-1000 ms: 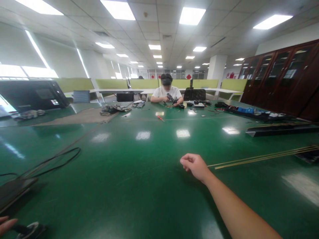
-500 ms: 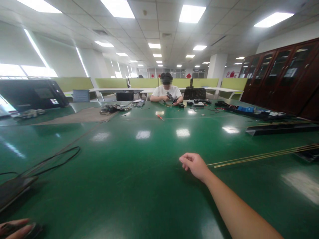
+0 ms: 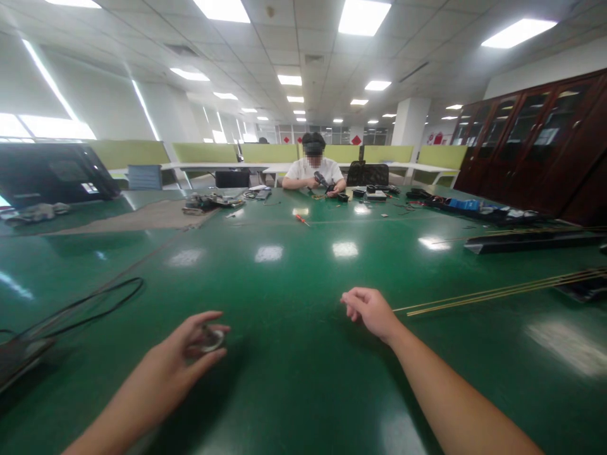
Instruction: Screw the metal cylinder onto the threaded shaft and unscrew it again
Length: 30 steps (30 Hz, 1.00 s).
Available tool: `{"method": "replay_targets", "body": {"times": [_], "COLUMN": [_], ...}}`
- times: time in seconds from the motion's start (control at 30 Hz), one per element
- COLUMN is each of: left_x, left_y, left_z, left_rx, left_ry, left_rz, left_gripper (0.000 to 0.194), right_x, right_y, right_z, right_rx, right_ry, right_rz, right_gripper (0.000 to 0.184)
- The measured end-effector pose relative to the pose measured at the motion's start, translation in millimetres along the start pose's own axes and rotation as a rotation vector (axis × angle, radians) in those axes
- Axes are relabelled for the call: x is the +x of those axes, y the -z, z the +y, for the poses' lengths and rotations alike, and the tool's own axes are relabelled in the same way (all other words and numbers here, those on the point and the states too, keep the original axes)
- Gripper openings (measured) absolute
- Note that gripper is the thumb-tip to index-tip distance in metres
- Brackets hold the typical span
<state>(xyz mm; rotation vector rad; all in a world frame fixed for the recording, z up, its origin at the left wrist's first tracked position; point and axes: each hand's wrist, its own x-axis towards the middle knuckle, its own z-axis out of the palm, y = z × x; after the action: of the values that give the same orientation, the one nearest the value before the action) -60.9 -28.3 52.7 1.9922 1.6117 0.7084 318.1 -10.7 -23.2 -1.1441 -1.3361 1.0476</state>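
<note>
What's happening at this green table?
The left hand holds a small round object above the green tabletop. The right hand is partly closed near the thin yellowish rods; whether it grips anything is unclear. Across the table, a person in a white shirt is working with a dark tool.
</note>
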Motion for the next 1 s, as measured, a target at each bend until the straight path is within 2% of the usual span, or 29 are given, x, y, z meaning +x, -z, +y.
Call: {"method": "replay_targets", "body": {"times": [0.07,0.13,0.2,0.27,0.33,0.57,0.73,1.0], "left_x": [24,46,62,72,77,74,69,69], "left_y": [-28.7,-59.5,-86.4,-106.1,-117.9,-124.2,-127.9,-125.2], "left_z": [24,50,70,80,78,51,58,63], "left_rx": [-0.075,-0.108,-0.097,-0.102,-0.119,-0.121,-0.150,-0.164], "left_ry": [-0.122,-0.228,-0.302,-0.337,-0.355,-0.507,-0.516,-0.484], "left_rz": [-0.141,-0.208,-0.245,-0.263,-0.276,-0.355,-0.376,-0.423], "left_gripper": [0.043,0.031,0.026,0.026,0.028,0.032,0.034,0.025], "right_x": [-1,-1,-1,-1,0,1,-2,-5], "right_y": [0,0,0,0,-1,-8,-11,-14], "right_z": [0,-1,-1,0,1,-3,-7,-5], "right_rx": [0.012,0.025,0.034,0.035,0.032,-0.123,-0.207,-0.252], "right_ry": [-0.001,-0.005,-0.013,-0.020,-0.026,-0.032,-0.003,0.002], "right_rz": [-0.014,-0.032,-0.052,-0.067,-0.078,-0.129,-0.162,-0.199], "right_gripper": [0.036,0.031,0.029,0.032,0.035,0.035,0.035,0.028]}}
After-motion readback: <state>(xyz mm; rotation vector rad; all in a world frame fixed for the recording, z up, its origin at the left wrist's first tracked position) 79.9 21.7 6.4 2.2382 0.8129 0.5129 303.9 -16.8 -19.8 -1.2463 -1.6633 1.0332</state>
